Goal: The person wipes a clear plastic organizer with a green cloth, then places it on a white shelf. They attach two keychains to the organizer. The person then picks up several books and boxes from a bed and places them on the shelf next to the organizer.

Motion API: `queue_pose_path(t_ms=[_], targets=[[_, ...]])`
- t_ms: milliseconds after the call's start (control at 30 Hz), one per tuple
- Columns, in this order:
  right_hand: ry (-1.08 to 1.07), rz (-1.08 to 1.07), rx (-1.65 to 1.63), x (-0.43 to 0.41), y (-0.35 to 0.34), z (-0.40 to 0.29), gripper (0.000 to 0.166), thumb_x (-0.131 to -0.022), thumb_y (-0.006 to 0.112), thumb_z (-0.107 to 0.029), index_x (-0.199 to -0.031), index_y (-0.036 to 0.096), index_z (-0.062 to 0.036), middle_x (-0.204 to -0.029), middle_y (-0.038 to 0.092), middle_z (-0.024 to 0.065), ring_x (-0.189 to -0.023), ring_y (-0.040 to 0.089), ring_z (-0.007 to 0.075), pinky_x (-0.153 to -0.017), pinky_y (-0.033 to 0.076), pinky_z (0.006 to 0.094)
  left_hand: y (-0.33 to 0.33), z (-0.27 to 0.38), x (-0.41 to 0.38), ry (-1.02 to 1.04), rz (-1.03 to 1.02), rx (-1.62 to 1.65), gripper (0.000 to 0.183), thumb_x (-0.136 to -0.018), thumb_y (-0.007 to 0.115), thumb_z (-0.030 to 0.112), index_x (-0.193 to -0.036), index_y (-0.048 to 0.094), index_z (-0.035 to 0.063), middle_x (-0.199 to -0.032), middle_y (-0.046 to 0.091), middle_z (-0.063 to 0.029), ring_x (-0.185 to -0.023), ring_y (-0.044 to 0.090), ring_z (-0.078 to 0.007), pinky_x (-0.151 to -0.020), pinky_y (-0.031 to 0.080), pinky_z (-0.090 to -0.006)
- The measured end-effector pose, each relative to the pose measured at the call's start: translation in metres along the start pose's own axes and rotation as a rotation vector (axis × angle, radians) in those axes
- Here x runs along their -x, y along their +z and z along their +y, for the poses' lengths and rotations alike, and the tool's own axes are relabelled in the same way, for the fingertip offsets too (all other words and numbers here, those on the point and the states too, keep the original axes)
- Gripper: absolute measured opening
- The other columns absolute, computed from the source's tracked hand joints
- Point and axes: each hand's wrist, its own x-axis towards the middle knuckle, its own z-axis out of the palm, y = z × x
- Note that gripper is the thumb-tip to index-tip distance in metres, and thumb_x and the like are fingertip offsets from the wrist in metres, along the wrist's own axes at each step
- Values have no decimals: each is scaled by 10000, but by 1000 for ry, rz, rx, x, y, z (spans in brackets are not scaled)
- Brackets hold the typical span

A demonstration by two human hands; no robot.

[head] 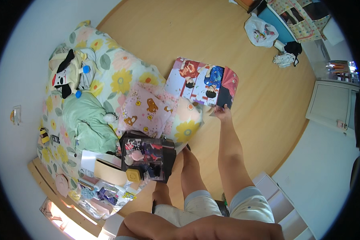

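My right hand [223,112] reaches forward and grips the near edge of a glossy printed sheet or folder [199,82]. Two cartoon figures, one in red and one in blue, are printed on it, beside a red curtain design; they appear upside down. The piece is held over the floor next to the bed's corner, partly over the floral bedding [121,79]. Left of it, a pink bear-print cloth [147,111] lies on the bed. My left hand is out of view; bare skin fills part of the bottom edge close to the camera.
A dark printed case [144,150] bearing a yellow box [133,175] sits at the bed's near edge. Green cloth [90,123] and a plush-eared garment [64,75] lie on the bed. A white plastic bag [261,31] stands at the upper right, a white cabinet [330,102] at the right.
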Motion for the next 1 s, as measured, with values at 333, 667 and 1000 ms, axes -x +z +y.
queue_pose_path(t_ms=[333, 667, 1000], targets=[[122, 1212, -15, 100, 4, 128, 449, -1006, 511, -397, -1083, 465, 43, -959, 557, 166, -875, 601, 319, -786, 563, 457, -7, 3, 8, 196, -242, -186, 151, -842, 748, 77, -901, 668, -36, -945, 645, -170, -664, 573, -156, -545, 471, -235], [269, 1229, 535, 198, 57, 212, 370, -1014, 526, -258, -1185, 457, 63, -1063, 567, 190, -944, 622, 335, -783, 576, 390, 96, 70, 66, 210, -127, -631, 146, -858, 776, 125, -722, 727, 105, -808, 685, -79, -664, 566, -100, -738, 418, -126], [224, 699, 1133, 165, 149, 270, 208, -977, 559, -123, -1171, 485, -106, -994, 600, 98, -844, 653, 239, -662, 567, 319, 145, 111, 166, 734, -256, -563, 230, -829, 817, 199, -657, 688, 121, -736, 688, -64, -577, 553, -99, -935, 369, -128]])
